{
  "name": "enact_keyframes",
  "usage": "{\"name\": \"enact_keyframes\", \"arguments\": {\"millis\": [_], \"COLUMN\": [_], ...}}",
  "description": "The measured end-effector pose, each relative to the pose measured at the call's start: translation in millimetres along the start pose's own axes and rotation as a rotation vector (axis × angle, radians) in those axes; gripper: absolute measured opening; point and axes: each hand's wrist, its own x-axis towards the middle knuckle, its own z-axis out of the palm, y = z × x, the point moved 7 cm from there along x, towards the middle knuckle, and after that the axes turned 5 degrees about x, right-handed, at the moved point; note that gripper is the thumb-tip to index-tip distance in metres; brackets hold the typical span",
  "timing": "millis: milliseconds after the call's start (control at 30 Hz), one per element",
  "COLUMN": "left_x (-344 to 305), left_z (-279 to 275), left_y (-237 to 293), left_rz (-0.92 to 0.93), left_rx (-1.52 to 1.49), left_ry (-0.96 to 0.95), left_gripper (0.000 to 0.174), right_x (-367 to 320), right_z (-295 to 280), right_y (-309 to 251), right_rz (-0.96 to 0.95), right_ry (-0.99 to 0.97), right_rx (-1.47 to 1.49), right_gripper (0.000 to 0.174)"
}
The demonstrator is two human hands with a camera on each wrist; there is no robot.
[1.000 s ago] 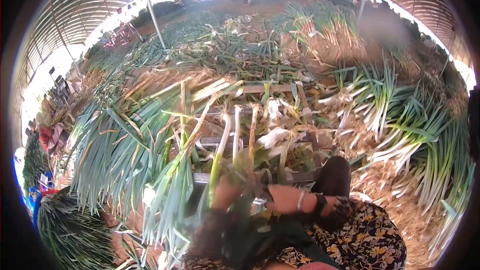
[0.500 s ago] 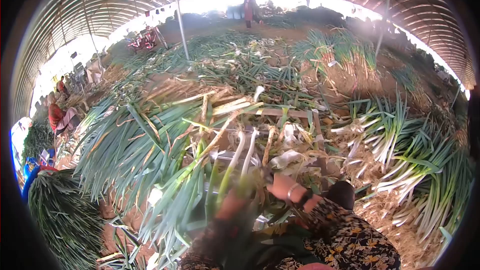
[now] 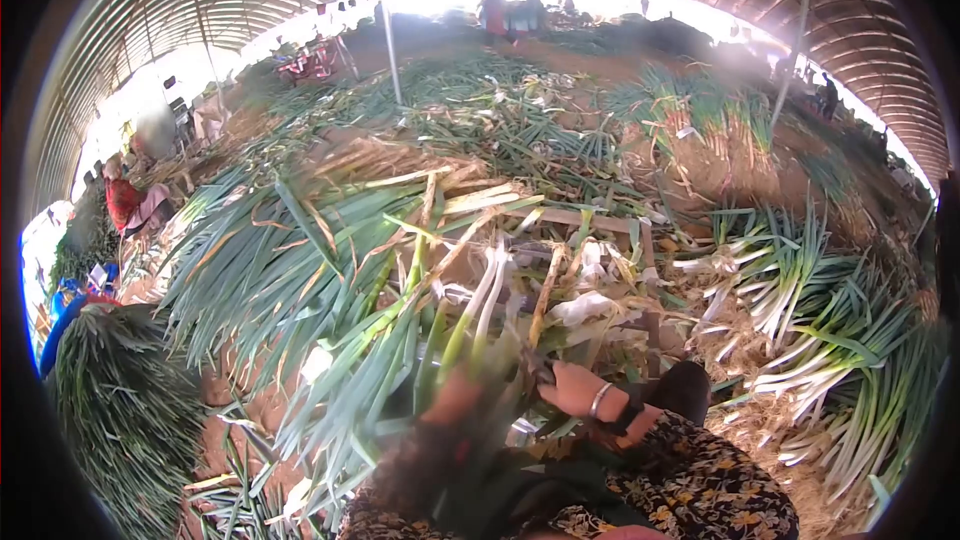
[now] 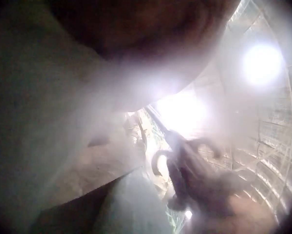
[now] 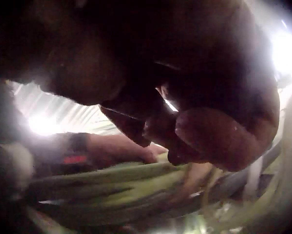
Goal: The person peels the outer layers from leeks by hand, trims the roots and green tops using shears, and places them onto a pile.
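Observation:
In the head view my left hand, blurred, grips the green lower part of green onions whose white ends point away from me. Just to the right, my right hand has curled fingers round a dark tool. The left wrist view shows this dark tool with a thin pointed tip; glare hides its exact kind. Bent fingers of the right hand fill the right wrist view, close over green stalks. The left hand lies behind those stalks.
A heap of green onions spreads to the left, with a darker bundle nearer me. More bunches lie right. Peeled scraps lie ahead within a low frame. Posts and other people stand farther off.
The head view has tilted up, bringing a standing person into sight. The white stems above my left hand have come closer together. My right hand stays beside the left.

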Motion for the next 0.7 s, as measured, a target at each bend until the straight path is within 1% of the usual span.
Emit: {"name": "enact_keyframes", "arguments": {"millis": [67, 100, 200, 233, 267, 333, 367, 467, 500, 567, 600, 700], "left_x": [-1, -4, 1, -16, -10, 5, 9, 16, 19, 13, 9, 5], "left_z": [-4, -1, -4, -12, -3, -1, 11, 61, 74, 78, 76, 81], "left_y": [-4, -8, -20, 7, 0, 17, 21, 15, 9, 23, 31, 42], "left_rz": [-0.020, -0.035, 0.047, 0.411, 0.408, 0.409, 0.359, 0.209, 0.253, 0.313, 0.346, 0.279], "left_rx": [0.044, 0.068, 0.193, 0.592, 0.513, 0.351, 0.219, 0.423, 0.465, 0.538, 0.576, 0.496], "left_ry": [-0.033, -0.063, 0.081, 0.535, 0.476, 0.366, 0.250, -0.011, 0.069, 0.098, 0.113, -0.058], "left_gripper": [0.065, 0.064, 0.061, 0.058, 0.056, 0.054, 0.049, 0.048, 0.052, 0.053, 0.053, 0.049], "right_x": [-7, -6, -8, -16, -26, -42, -50, -57, -58, -57, -58, -59], "right_z": [17, 4, -13, -12, -7, -3, -2, 6, 9, 16, 17, 10], "right_y": [10, 3, 30, 28, 29, 29, 27, 25, 30, 45, 45, 52], "right_rz": [-0.028, -0.003, 0.132, 0.107, 0.109, 0.110, 0.127, 0.152, 0.159, 0.177, 0.188, 0.204], "right_ry": [-0.082, -0.158, 0.077, 0.067, 0.047, 0.017, 0.019, 0.037, 0.067, 0.131, 0.098, 0.026], "right_rx": [-0.012, -0.034, -0.007, -0.024, 0.005, 0.056, 0.036, 0.096, 0.098, 0.108, 0.134, 0.218], "right_gripper": [0.049, 0.049, 0.049, 0.051, 0.051, 0.051, 0.052, 0.052, 0.053, 0.055, 0.055, 0.056]}}
